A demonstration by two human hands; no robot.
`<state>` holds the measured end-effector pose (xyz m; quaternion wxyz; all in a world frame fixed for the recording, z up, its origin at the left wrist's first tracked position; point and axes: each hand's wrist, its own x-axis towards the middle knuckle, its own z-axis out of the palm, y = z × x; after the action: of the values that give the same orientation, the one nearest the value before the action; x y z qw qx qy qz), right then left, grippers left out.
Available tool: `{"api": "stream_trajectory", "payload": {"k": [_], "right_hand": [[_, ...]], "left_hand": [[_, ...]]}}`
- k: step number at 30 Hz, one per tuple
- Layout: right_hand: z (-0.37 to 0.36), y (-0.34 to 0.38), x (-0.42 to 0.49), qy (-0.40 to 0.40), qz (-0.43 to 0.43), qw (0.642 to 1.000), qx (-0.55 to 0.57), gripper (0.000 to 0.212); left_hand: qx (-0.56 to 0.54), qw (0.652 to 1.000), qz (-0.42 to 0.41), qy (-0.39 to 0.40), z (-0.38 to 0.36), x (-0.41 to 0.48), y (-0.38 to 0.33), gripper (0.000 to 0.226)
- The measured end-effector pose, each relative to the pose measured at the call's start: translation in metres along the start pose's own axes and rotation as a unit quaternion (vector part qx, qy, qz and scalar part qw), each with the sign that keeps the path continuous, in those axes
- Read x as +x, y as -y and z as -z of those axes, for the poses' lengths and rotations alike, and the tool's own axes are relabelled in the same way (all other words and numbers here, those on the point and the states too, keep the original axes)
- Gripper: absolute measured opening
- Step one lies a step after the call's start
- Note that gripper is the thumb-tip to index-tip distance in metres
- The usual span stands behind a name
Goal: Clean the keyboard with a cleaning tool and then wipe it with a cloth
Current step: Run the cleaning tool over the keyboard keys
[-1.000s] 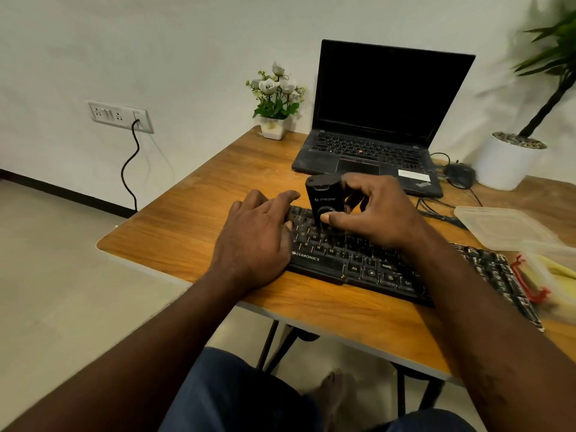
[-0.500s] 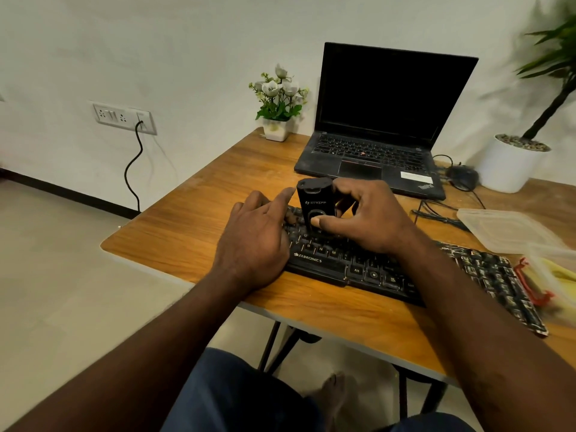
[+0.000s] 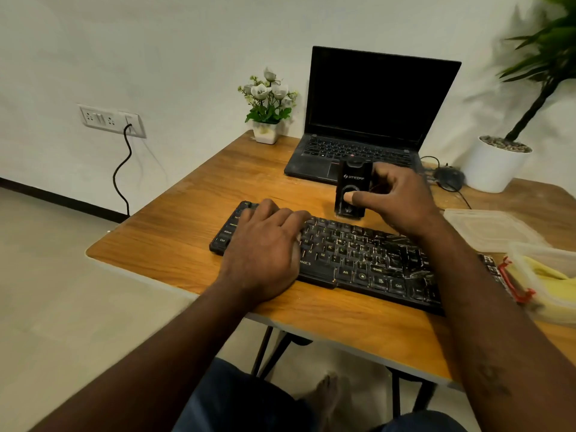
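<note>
A black keyboard (image 3: 358,257) lies across the near part of the wooden table (image 3: 174,241). My left hand (image 3: 265,247) rests flat on its left half, fingers spread, pressing it down. My right hand (image 3: 392,201) grips a small black upright cleaning tool (image 3: 352,190), thumb on its front button, its lower end at the keyboard's top row of keys. A yellow cloth (image 3: 548,282) sits inside a clear container at the right edge.
An open black laptop (image 3: 367,120) stands behind the keyboard. A small flower pot (image 3: 268,110) is at the back left, a large white plant pot (image 3: 495,163) at the back right, with a mouse (image 3: 448,177) and cables. A clear lid (image 3: 486,229) lies to the right.
My right hand has carried the cleaning tool to the right along the keyboard's top rows. My left hand stays on the keyboard's left half.
</note>
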<state>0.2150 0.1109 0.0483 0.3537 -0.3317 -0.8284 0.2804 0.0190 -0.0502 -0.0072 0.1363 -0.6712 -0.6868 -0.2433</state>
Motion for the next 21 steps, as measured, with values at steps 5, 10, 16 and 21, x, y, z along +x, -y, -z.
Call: {"api": "stream_trajectory", "payload": {"k": [5, 10, 16, 21], "right_hand": [[-0.003, 0.000, -0.001, 0.051, 0.007, 0.997, -0.057, 0.038], [-0.007, 0.002, -0.004, 0.090, 0.020, 0.995, -0.039, 0.031], [-0.005, 0.004, -0.005, 0.100, 0.038, 0.993, -0.046, 0.033], [0.005, -0.001, -0.002, 0.066, 0.029, 0.996, -0.059, 0.033]], "left_hand": [[-0.011, 1.000, -0.006, 0.009, 0.000, 0.000, 0.001, 0.048], [-0.006, 1.000, -0.007, 0.015, 0.000, 0.001, 0.002, 0.049], [-0.007, 1.000, -0.004, 0.014, 0.000, 0.001, 0.002, 0.047], [-0.005, 1.000, -0.002, 0.016, 0.000, 0.001, 0.001, 0.047]]}}
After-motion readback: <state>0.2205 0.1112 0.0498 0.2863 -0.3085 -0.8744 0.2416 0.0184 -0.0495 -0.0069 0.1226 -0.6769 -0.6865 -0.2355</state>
